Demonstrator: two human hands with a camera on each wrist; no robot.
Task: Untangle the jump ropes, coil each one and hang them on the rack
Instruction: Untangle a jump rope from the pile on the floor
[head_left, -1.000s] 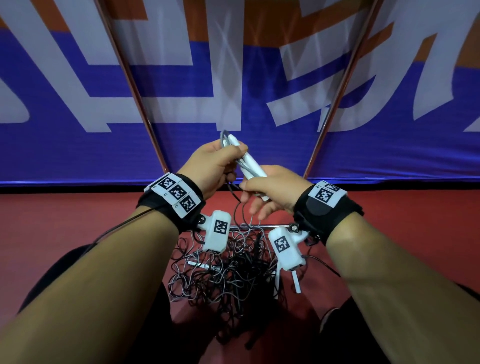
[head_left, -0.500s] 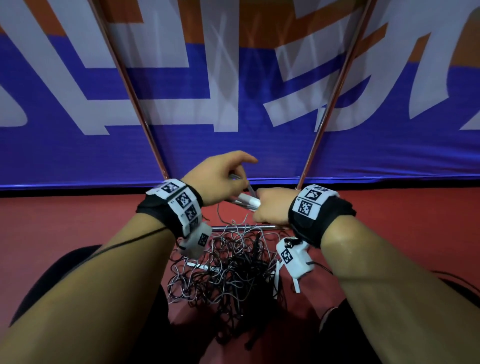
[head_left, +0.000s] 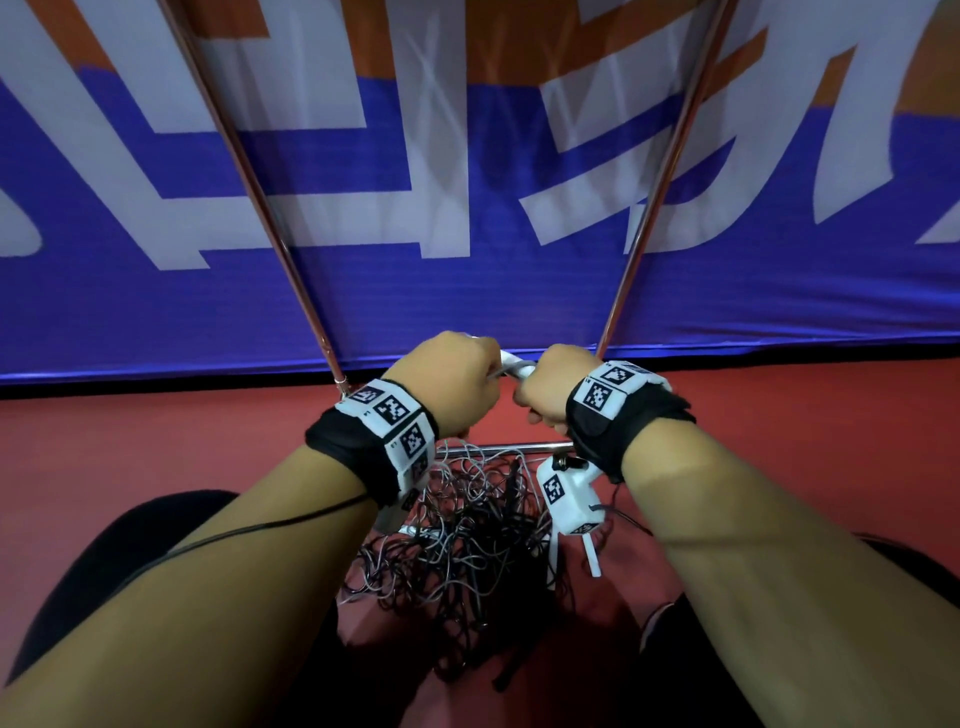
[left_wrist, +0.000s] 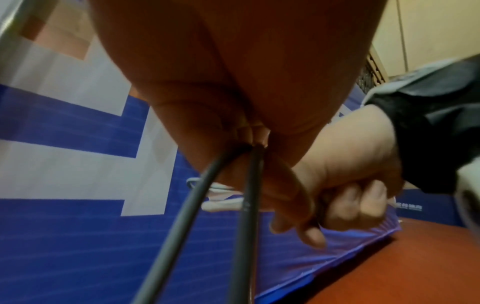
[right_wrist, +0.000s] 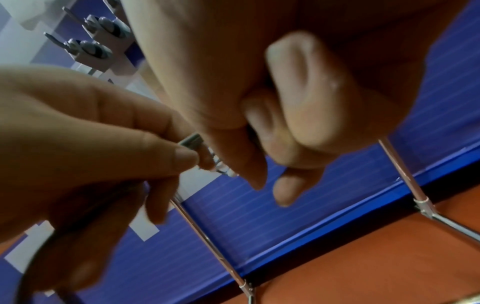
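I have both hands raised close together over the red floor, in front of the blue banner. My left hand has its fingers curled, and in the left wrist view two dark strands of the rope come out from under its closed fingers and run down toward the camera. In the right wrist view its thumb and forefinger pinch a pale, grey-white piece of the same jump rope. My right hand is closed in a fist round the white handles, whose ends show in the gap between the two hands; its fingers are folded tight against the palm. The two hands are just beside each other, nearly touching at the knuckles.

Below my wrists, on the floor near me, lies the tangle of jump ropes: black, grey and white cords knotted together in one heap, with a white handle sticking out at its right side. The heap lies against the low crossbar of the metal rack, whose two slanted poles rise in front of the banner. I cannot tell how many ropes are in the heap.
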